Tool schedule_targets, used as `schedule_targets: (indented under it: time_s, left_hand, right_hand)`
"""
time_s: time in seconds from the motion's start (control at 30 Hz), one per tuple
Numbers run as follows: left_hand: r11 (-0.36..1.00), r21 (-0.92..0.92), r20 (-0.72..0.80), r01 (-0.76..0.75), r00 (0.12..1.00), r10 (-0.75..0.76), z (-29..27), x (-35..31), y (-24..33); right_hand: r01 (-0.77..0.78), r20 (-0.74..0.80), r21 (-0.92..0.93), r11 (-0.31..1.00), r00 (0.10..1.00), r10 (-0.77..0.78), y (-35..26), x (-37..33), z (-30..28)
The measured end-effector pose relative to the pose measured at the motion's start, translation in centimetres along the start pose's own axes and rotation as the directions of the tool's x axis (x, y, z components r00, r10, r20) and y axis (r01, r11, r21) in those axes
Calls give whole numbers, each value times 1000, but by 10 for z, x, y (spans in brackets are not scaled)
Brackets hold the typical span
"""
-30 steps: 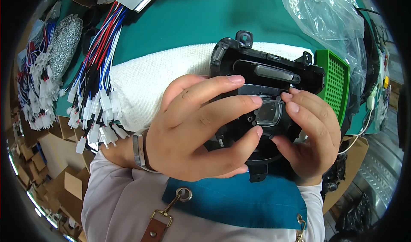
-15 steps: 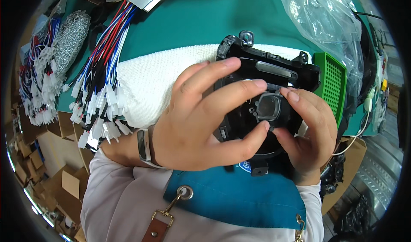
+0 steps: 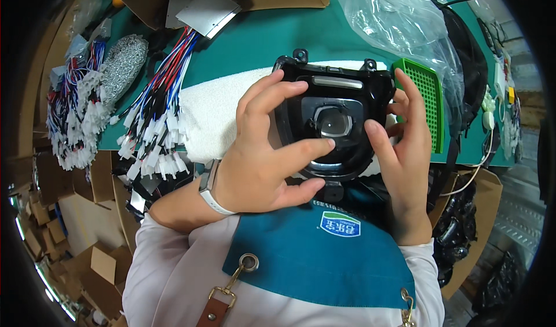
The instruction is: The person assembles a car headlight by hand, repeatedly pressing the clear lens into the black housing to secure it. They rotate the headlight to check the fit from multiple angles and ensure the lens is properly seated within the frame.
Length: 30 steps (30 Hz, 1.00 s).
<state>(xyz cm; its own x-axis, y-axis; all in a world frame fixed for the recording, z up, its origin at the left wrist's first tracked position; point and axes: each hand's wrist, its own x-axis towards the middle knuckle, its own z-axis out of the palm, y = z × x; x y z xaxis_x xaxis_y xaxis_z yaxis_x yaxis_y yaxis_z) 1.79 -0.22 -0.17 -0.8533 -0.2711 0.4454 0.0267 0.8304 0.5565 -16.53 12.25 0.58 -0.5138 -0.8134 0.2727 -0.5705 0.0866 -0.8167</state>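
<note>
Prob. best to steady the black housing [image 3: 352, 144] by its rim, fingertips off the lens [image 3: 335, 120] to avoid smudges. It overlaps the R, near side of the white towel [image 3: 208, 113]. R hand [image 3: 408, 147] half closed, housing edge btwn thumb & fingers; L hand [image 3: 258, 147] spread wide across other side, can't tell if gripping. Vs. half a sec ago, R fingertips moved from lens out to edge.

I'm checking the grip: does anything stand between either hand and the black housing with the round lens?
Nothing visible does: the left hand and right hand appear to touch the black housing. The green tray lies beyond the right hand.
</note>
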Motion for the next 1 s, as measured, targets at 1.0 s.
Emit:
schedule_targets:
  time_s: [1.0]
  left_hand:
    - [356,-856,148,375,837,-526,13,18,18]
  right_hand:
    - [-44,-4,684,728,998,64,-2,-7,-3]
